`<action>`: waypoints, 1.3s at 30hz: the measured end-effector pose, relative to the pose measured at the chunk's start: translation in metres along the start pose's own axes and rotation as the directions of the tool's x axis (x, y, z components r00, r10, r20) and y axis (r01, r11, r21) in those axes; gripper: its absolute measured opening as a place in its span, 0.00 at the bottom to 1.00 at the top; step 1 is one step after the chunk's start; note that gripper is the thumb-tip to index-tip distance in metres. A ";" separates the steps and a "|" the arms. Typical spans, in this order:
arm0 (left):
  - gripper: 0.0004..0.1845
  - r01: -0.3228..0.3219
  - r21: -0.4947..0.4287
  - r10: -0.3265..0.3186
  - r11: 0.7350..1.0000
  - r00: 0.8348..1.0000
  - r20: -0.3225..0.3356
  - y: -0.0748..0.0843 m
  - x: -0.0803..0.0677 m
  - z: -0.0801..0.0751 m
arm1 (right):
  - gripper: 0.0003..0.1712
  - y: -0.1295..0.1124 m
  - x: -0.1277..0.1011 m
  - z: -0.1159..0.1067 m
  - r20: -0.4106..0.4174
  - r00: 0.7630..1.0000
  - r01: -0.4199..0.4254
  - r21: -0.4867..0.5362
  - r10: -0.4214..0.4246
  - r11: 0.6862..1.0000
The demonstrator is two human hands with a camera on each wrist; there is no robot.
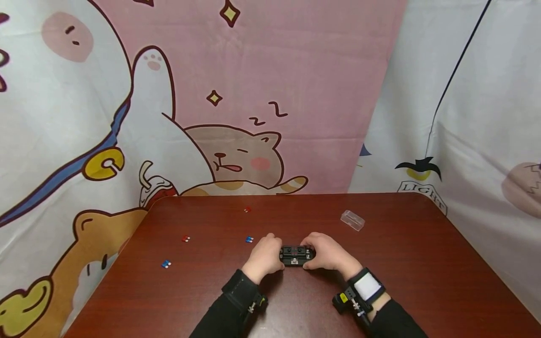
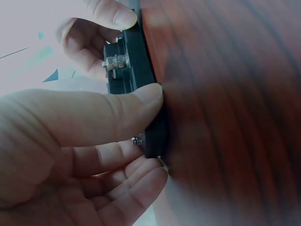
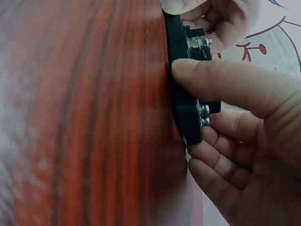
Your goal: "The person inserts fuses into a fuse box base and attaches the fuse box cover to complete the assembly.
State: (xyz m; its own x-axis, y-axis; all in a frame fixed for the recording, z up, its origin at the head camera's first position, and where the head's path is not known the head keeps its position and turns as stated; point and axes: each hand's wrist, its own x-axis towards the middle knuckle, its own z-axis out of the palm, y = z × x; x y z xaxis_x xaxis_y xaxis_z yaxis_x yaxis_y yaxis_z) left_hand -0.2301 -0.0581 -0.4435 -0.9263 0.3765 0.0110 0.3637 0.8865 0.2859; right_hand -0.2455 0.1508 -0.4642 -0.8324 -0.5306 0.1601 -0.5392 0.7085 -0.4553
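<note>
Left hand (image 1: 264, 257) and right hand (image 1: 327, 254) are gripping opposite ends of the block (image 1: 297, 257), which is lying on or just above the table (image 1: 203, 300). Apparently positioning it; next move is probably requiring level, even handling.

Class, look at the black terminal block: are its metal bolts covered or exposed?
Exposed: in both wrist views, bare metal bolts protrude from the black terminal block, with no cap over them.

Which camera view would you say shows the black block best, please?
The head view: it shows nearly the whole black block, its ends gripped by the left hand and right hand. Both wrist views show its side and metal fittings closer, but thumbs hide part.
</note>
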 end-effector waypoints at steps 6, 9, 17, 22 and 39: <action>0.23 0.021 -0.014 -0.021 1.000 1.000 0.017 0.001 0.001 -0.002 | 0.23 -0.001 -0.002 -0.003 0.034 0.999 -0.016 0.019 0.015 1.000; 0.22 0.029 -0.024 -0.028 0.999 0.999 0.028 0.000 0.001 -0.002 | 0.24 -0.001 -0.003 -0.004 0.052 0.998 -0.044 0.042 0.042 0.998; 0.24 -0.018 -0.038 0.020 0.999 0.998 0.052 -0.004 -0.001 -0.007 | 0.24 0.000 -0.004 -0.004 0.053 0.997 -0.063 0.053 0.060 0.997; 0.22 -0.039 -0.132 0.044 0.990 0.999 0.030 -0.013 -0.004 -0.009 | 0.24 0.000 -0.003 -0.004 0.056 0.996 -0.071 0.057 0.068 0.996; 0.19 0.126 -0.158 -0.147 0.979 0.981 -0.130 -0.062 -0.008 -0.042 | 0.24 -0.001 -0.002 -0.005 0.071 0.994 -0.093 0.078 0.088 0.993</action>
State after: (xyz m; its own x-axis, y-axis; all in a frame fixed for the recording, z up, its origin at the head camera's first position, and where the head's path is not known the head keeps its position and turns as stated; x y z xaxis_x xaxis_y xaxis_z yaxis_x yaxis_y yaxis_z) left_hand -0.2491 -0.1277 -0.4207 -0.9746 0.2036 0.0930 0.2237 0.8734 0.4325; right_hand -0.2442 0.1535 -0.4592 -0.8654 -0.4979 0.0572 -0.4475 0.7165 -0.5351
